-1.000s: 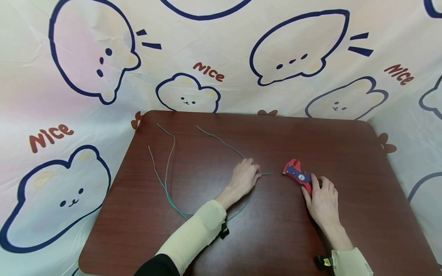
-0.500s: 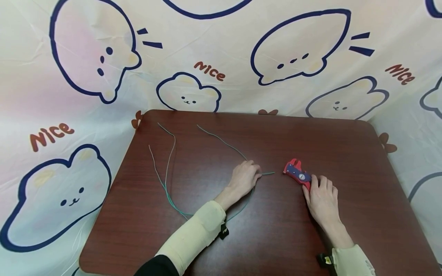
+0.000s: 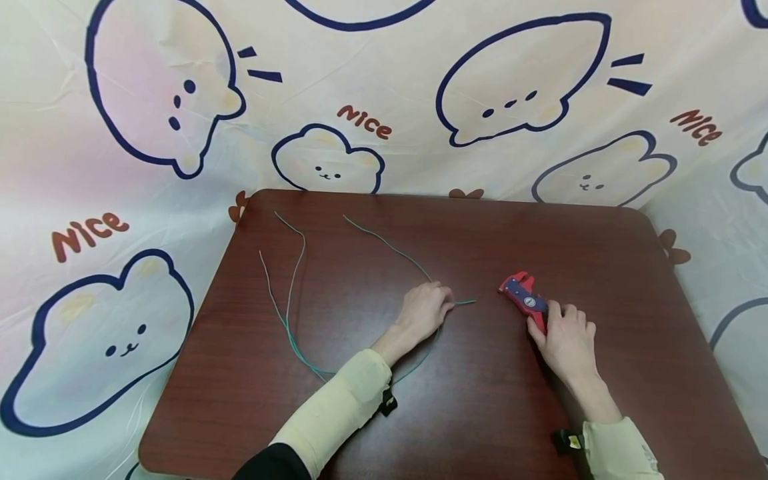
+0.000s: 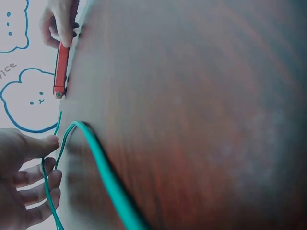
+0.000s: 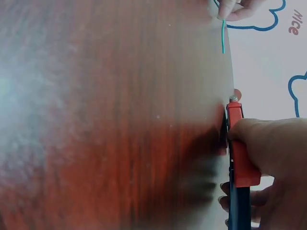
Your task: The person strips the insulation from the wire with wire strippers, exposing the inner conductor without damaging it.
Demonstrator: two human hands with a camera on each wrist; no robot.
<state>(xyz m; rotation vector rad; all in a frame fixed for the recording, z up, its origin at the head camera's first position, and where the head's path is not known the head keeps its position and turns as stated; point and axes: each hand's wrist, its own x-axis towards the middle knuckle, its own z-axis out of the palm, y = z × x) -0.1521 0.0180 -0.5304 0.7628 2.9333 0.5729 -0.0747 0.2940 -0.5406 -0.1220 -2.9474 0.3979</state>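
Note:
My left hand (image 3: 423, 310) pinches a thin green wire (image 3: 465, 303) between thumb and fingertips, over the middle of the table. A short end of it sticks out to the right. In the left wrist view the wire (image 4: 108, 184) also runs in a bend past the fingers. To the right, my right hand (image 3: 567, 347) grips the handles of a red and blue wire stripper (image 3: 525, 297), its head pointing to the far left. The stripper's head and the wire end are apart. In the right wrist view the thumb (image 5: 249, 132) lies along the tool's red side.
More lengths of green wire (image 3: 303, 243) lie loosely looped on the left of the brown table (image 3: 600, 253), partly hidden under my left forearm. A cloth (image 3: 408, 80) printed with bears hangs behind and beside the table.
My right hand has shifted slightly to the right and away from me with the wire stripper, widening the gap to the wire end. My left hand stays almost in place.

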